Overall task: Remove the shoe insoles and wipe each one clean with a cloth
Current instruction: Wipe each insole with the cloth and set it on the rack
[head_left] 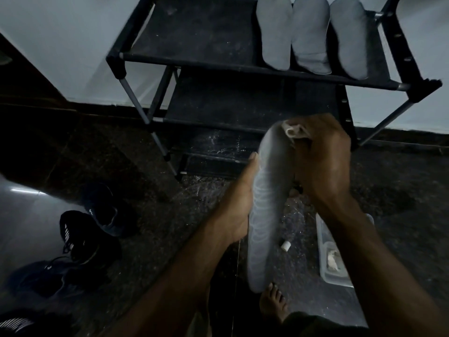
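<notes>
The right hand (320,161) clutches a cloth (292,130) against the toe end of an insole (264,203), which the left hand (239,203) grips by its edge above the floor. Three insoles (311,35) lie on the rack (194,45). Wiping appears under way; the next stroke likely calls for drawing the cloth heelward.

home entryway: shoe rack (233,66) against wall, sneakers (80,237) on floor.
</notes>
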The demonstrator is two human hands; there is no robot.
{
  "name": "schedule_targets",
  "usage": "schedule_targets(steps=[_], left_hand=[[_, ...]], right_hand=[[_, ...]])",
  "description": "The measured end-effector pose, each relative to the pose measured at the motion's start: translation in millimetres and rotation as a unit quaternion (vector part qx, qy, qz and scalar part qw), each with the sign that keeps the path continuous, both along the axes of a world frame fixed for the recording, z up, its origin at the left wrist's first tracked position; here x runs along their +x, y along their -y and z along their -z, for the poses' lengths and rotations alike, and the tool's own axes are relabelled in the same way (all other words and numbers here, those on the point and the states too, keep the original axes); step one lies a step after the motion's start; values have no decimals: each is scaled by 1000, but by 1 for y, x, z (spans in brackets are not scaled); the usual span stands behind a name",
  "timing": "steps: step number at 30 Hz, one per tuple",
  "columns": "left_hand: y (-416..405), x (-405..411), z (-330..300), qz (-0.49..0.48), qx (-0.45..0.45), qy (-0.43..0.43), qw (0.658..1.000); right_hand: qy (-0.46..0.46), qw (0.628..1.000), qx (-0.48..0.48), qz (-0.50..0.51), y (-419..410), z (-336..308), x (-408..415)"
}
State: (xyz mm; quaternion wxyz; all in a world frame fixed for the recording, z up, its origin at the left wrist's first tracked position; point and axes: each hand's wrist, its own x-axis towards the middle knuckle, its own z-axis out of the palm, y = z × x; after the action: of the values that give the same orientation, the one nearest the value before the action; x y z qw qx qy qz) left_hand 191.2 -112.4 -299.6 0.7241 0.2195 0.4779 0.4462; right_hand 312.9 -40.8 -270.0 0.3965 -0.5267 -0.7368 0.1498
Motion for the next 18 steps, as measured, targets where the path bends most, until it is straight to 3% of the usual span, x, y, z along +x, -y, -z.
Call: schedule_targets(steps=[2, 7, 10, 13, 18], left_hand=[[1, 2, 2, 10, 7, 4, 1000], [-3, -4, 3, -18, 25, -2, 1000], [-6, -1, 3, -55, 42, -6, 998], [-7, -5, -2, -57, 38, 52, 996], [-12, -13, 2, -118, 42, 69, 990]], right_hand=[[28, 999, 13, 25, 2, 2, 1], [23, 997, -10, -75, 21, 4, -34], [19, 998, 1, -66, 15, 1, -19], [-22, 999, -9, -24, 12, 2, -11], [-29, 995, -3, -98, 24, 0, -31]])
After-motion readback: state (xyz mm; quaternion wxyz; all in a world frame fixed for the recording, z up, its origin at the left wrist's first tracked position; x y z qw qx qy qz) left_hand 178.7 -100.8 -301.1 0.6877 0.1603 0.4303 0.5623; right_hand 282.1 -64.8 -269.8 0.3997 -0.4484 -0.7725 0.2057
